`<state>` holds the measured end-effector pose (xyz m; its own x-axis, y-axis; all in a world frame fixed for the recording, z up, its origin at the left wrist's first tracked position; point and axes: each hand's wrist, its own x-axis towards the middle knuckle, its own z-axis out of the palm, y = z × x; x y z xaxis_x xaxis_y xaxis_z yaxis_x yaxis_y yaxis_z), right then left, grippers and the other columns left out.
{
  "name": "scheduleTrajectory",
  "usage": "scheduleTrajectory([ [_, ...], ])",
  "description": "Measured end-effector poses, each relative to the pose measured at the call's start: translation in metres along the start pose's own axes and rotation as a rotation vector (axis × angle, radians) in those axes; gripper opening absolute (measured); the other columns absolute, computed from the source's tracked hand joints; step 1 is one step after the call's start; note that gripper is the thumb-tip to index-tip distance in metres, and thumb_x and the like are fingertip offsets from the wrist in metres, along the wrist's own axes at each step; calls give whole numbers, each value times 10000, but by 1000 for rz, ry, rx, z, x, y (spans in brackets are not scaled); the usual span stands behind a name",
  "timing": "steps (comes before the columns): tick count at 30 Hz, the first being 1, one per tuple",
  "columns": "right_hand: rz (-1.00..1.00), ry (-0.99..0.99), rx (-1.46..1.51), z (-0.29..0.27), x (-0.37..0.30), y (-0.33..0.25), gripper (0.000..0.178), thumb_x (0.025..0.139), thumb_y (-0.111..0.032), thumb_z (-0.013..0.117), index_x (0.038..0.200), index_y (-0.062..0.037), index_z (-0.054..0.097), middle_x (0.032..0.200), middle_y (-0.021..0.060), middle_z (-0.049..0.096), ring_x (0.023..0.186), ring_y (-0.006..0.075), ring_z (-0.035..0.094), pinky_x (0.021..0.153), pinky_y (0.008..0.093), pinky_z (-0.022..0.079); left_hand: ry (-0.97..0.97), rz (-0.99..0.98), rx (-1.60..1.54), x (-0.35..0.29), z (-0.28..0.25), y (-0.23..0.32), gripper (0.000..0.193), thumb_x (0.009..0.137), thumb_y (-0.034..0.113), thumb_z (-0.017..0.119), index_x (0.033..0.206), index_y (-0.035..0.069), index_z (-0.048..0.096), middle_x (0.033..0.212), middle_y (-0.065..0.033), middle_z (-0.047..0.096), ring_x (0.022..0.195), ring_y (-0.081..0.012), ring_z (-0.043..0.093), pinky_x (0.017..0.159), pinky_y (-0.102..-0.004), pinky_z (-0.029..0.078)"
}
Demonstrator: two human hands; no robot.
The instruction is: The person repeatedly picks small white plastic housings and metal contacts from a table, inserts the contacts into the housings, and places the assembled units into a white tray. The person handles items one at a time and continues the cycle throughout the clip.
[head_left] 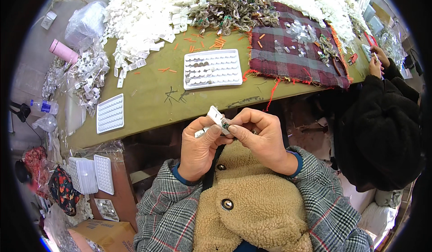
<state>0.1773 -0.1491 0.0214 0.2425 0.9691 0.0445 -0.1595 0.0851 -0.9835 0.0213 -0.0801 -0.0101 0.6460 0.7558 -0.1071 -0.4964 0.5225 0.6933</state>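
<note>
Just past the table's front edge, both hands meet over a small white plastic case (pixel 214 114). My left hand (pixel 198 150) is closed, pinching the case between thumb and fingers. Against the case sits a small green circuit board (pixel 225 124), gripped by the thumb and forefinger of my right hand (pixel 263 139). Part of the board and any wires on it are hidden behind the fingers. On the table beyond lies a white tray (pixel 234 81) with rows of round pockets, some holding small silvery discs.
White casings (pixel 144 22) heap along the table (pixel 153 90), beside a pile of wired circuit boards (pixel 234 9). Orange strips (pixel 219 42) lie scattered. A plaid cloth (pixel 288 65) holds clear pieces. Another tray (pixel 110 113) is at left. A dark-clothed person (pixel 378 130) works at right.
</note>
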Motion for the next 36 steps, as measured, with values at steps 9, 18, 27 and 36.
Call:
scheduleTrajectory([
  [9,-554,-128,-606,-3,9,5,307,799,124,652,1101,69,669,953,162,580,754,230,630,654,292,519,5,-28,-49,7,-12,1,219,974,103,595,1144,-34,615,1088,-128,682,990,-209,683,868,-355,599],
  [18,-516,-130,-490,-3,14,4,281,832,107,641,1102,35,671,966,132,573,752,193,597,639,285,498,125,150,343,3,6,10,173,911,45,680,1053,-47,643,957,-101,696,789,-146,678,718,-284,593],
  [27,-319,-4,-477,1,1,-2,119,796,79,634,892,11,617,932,75,587,620,66,476,531,220,381,-18,265,235,1,7,6,192,887,19,699,1024,-16,569,1044,-144,646,700,-136,637,560,-254,551],
  [36,-106,-21,-287,-2,-1,3,70,829,40,651,870,21,599,868,25,596,626,34,476,544,206,404,-109,381,306,-1,7,0,209,883,10,700,1034,-26,559,1082,-165,633,740,-154,658,636,-265,583],
])
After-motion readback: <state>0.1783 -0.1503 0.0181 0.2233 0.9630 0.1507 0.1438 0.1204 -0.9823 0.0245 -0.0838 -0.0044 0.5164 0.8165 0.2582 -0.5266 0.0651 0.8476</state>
